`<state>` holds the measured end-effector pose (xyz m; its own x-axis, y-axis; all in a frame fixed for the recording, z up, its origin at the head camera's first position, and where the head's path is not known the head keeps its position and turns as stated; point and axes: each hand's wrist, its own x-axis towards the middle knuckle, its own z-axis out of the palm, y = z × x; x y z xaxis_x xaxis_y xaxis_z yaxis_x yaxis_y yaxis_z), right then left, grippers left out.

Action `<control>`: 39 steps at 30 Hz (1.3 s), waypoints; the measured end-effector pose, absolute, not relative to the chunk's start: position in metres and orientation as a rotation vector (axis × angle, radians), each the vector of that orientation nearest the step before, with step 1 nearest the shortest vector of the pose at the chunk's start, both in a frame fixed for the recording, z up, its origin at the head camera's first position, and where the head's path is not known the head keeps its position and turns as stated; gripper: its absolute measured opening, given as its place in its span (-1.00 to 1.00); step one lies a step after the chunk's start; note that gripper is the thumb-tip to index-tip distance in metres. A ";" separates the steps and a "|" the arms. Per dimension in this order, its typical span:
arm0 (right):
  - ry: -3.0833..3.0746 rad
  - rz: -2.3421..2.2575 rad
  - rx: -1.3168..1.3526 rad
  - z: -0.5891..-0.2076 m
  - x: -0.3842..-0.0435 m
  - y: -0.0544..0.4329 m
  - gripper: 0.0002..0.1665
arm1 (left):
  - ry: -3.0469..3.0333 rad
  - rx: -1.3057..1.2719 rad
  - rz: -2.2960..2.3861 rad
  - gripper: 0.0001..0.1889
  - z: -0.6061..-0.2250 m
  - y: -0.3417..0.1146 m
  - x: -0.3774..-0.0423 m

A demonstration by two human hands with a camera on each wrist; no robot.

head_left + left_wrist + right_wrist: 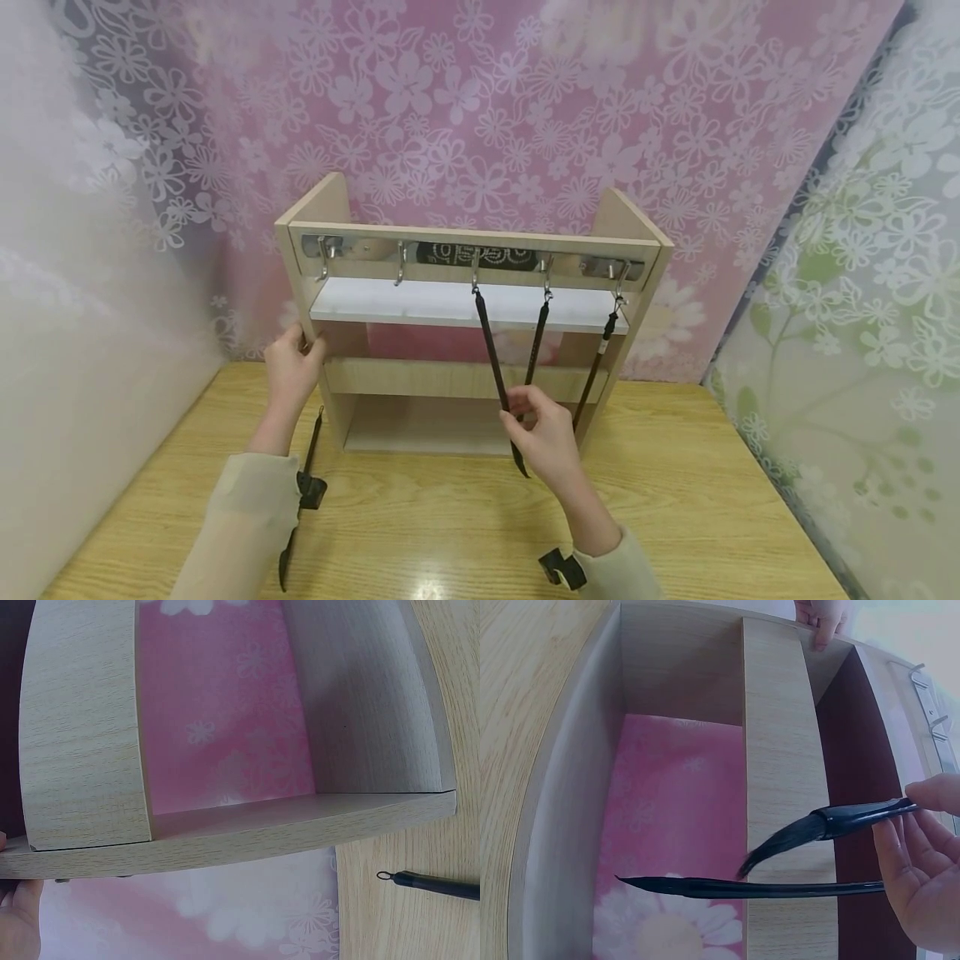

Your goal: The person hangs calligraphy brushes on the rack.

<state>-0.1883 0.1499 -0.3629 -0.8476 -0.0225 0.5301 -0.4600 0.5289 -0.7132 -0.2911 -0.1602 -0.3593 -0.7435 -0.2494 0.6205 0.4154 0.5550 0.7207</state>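
Observation:
A small wooden shelf (468, 379) stands on the table with a metal hook rail (382, 250) along its upper front. My left hand (288, 367) grips the edge of its left side panel (247, 844). From the middle hook hangs a dark calligraphy brush (491, 350), which my right hand (543, 433) pinches low on the handle. Its dark bristles (787, 841) point downward below the fingers. Just behind hangs a second brush (537, 337), and a third brush (597, 367) is on the rightmost hook, partly hidden by the right hand.
Another brush (285, 558) lies on the wooden table (420, 525), left of the shelf and partly under the left forearm. Two hooks (400, 262) at the rail's left hold no brush. A patterned pink backdrop (480, 108) rises behind.

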 end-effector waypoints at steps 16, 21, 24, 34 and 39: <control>-2.290 1.295 0.403 -0.366 -0.190 0.151 -0.81 | -2.085 -0.137 -1.195 -0.85 -0.361 -0.161 -0.293; -2.295 1.304 0.395 -0.369 -0.193 0.150 -0.82 | -2.092 -0.134 -1.196 -0.85 -0.361 -0.160 -0.293; -2.302 1.318 0.379 -0.371 -0.195 0.149 -0.81 | -2.093 -0.134 -1.212 -0.85 -0.361 -0.160 -0.293; -2.341 1.338 0.341 -0.376 -0.198 0.142 -0.81 | -2.099 -0.136 -1.220 -0.85 -0.362 -0.160 -0.292; -2.350 1.364 0.329 -0.375 -0.201 0.138 -0.80 | -2.080 -0.149 -1.209 -0.88 -0.362 -0.160 -0.293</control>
